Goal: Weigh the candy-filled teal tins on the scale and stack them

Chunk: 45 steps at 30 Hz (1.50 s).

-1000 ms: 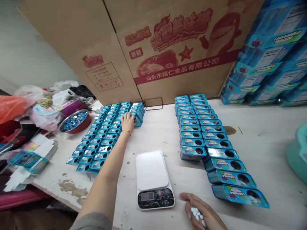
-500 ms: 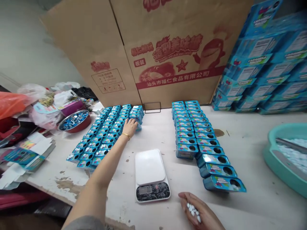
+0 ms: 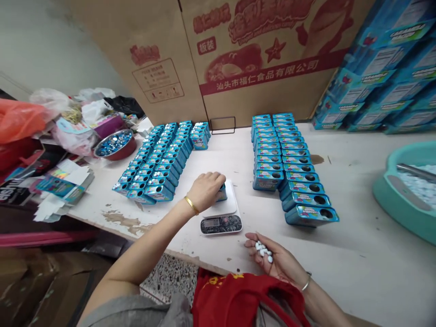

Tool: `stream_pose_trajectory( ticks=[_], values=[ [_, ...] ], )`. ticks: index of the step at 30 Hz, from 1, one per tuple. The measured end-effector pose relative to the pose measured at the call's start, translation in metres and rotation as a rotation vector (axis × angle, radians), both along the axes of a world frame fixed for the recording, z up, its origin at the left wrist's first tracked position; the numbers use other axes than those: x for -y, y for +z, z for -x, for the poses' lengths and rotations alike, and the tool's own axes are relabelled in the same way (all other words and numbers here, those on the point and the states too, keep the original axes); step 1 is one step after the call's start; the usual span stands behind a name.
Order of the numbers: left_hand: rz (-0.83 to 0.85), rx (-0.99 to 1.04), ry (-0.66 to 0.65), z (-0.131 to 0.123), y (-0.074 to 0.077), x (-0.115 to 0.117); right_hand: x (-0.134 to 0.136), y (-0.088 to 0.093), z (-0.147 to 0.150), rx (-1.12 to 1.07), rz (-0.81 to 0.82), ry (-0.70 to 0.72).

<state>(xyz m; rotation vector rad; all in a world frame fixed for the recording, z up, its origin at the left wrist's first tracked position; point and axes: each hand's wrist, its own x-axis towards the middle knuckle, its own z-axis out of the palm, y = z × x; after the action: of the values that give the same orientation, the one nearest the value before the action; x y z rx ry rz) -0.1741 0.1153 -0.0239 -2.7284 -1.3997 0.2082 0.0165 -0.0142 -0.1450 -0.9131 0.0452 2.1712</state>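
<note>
My left hand (image 3: 207,193), palm down with a gold bangle at its wrist, grips a small blue candy box (image 3: 222,194) over the white kitchen scale (image 3: 231,203). Fingers cover most of this box, and I cannot tell whether it rests on the weighing plate. The scale's display seems to read zero. My right hand (image 3: 272,259) is cupped palm up just right of the scale, holding several white candies (image 3: 263,250). Beyond the scale on the left stand rows of blue boxes (image 3: 158,193), many with white candies showing at their holes.
More blue boxes (image 3: 308,215) with dark round holes stand in two rows to the right. A teal basin (image 3: 384,193) of white candies sits at the right edge, and a red bowl (image 3: 126,151) at the left. A large carton (image 3: 163,54) stands behind.
My left hand has come from the left rows of boxes toward me to the scale, a blue box in its fingers. My right hand stays cupped round the candies. The view has tilted down.
</note>
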Motion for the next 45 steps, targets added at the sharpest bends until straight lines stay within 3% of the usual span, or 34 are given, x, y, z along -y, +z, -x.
stream_pose_trajectory(
  ticks=[2, 4, 6, 9, 12, 15, 22, 28, 33, 38, 42, 45],
  values=[
    [-0.048, 0.134, -0.029, -0.009, -0.006, 0.019, 0.004, 0.001, -0.002, -0.044, 0.029, -0.012],
    [0.028, 0.224, -0.109, -0.022, -0.019, 0.048, 0.006, 0.002, -0.002, -0.099, 0.033, -0.052],
    [0.156, 0.251, -0.196, -0.037, -0.040, 0.079, 0.008, 0.003, -0.002, -0.153, 0.019, -0.121],
    [0.188, 0.260, -0.201, -0.054, -0.075, 0.113, 0.009, 0.001, 0.000, -0.215, -0.006, -0.175],
    [0.168, 0.301, -0.170, -0.059, -0.096, 0.126, 0.011, -0.003, 0.002, -0.264, -0.008, -0.150],
    [0.170, 0.336, -0.171, -0.056, -0.102, 0.126, 0.013, -0.005, 0.004, -0.259, 0.014, -0.139],
    [0.254, 0.344, -0.182, -0.051, -0.099, 0.117, 0.011, -0.009, 0.008, -0.186, 0.086, -0.147],
    [0.310, 0.333, -0.265, -0.046, -0.097, 0.109, 0.008, -0.013, 0.010, -0.236, 0.075, -0.107],
    [0.348, 0.343, -0.232, -0.041, -0.088, 0.098, -0.003, -0.002, 0.012, -0.214, 0.057, -0.121],
    [0.306, 0.407, -0.205, -0.033, -0.070, 0.078, -0.025, 0.021, 0.019, -0.201, -0.006, -0.138],
    [0.233, 0.585, -0.194, -0.019, -0.044, 0.052, -0.047, 0.039, 0.026, -0.223, -0.046, -0.152],
    [0.088, 0.679, -0.074, -0.004, -0.024, 0.028, -0.061, 0.051, 0.030, -0.198, -0.062, -0.149]
  ],
)
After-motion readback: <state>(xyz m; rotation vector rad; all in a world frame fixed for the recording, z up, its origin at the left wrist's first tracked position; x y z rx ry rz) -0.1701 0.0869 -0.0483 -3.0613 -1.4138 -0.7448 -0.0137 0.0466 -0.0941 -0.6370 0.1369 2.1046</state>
